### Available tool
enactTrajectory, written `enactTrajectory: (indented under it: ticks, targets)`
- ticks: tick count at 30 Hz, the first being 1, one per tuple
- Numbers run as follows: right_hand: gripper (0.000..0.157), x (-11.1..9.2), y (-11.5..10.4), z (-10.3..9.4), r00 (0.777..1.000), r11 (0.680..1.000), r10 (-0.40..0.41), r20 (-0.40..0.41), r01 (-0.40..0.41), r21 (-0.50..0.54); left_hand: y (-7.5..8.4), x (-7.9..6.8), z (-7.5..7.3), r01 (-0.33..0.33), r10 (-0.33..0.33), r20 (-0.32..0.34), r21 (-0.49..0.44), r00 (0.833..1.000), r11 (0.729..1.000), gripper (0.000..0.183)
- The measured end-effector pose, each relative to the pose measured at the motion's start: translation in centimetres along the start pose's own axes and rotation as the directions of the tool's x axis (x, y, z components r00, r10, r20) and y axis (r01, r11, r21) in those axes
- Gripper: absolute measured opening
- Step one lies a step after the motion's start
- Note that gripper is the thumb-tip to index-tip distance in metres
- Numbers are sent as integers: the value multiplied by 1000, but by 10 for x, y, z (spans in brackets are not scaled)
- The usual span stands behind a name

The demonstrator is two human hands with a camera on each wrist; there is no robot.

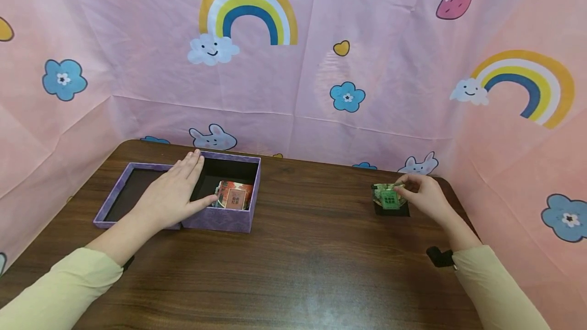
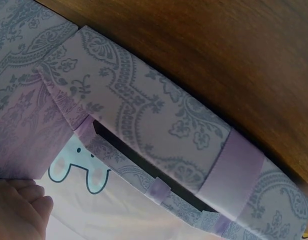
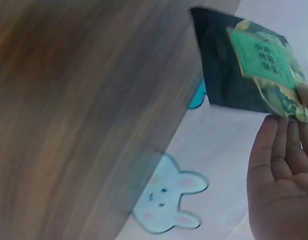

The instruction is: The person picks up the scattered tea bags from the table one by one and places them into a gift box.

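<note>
My right hand [image 1: 425, 198] pinches a small flat packet [image 1: 390, 199] by its edge, at the right side of the table. The packet is black with a green label and a printed leafy pattern, and in the right wrist view thumb and fingertips [image 3: 269, 145] are at its lower corner. On the left, my left hand [image 1: 176, 190] lies with straight fingers across the left wall of an open purple patterned box [image 1: 215, 219]. An orange-red packet [image 1: 236, 196] is inside the box, partly covered by its front wall.
A shallow purple tray-like lid [image 1: 111, 198] with a dark inside adjoins the box on its left, partly hidden by my left hand and forearm. Both stand on a dark wooden table [image 1: 302, 253]. Pink printed cloth [image 1: 275, 80] encloses the back and sides.
</note>
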State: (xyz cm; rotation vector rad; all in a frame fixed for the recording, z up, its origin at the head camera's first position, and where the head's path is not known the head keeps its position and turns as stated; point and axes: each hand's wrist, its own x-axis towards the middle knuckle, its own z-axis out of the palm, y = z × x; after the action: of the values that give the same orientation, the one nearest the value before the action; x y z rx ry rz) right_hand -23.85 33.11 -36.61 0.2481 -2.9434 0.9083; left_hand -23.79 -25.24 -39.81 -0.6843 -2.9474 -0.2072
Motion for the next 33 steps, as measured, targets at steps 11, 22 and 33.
enactTrajectory:
  ticks: [11,22,33]
  targets:
    - [13,26,-40,23,994,991,-97,-52,101,86,1,0,1,-5,5,-3,37,1000,999,103]
    - [11,53,-97,54,976,950,-179,-124,205,235,0,-1,2,-13,14,-10,40,1000,999,103]
    - [11,71,-149,85,963,882,-222,-155,266,388,0,0,1,-7,7,-1,38,1000,999,103]
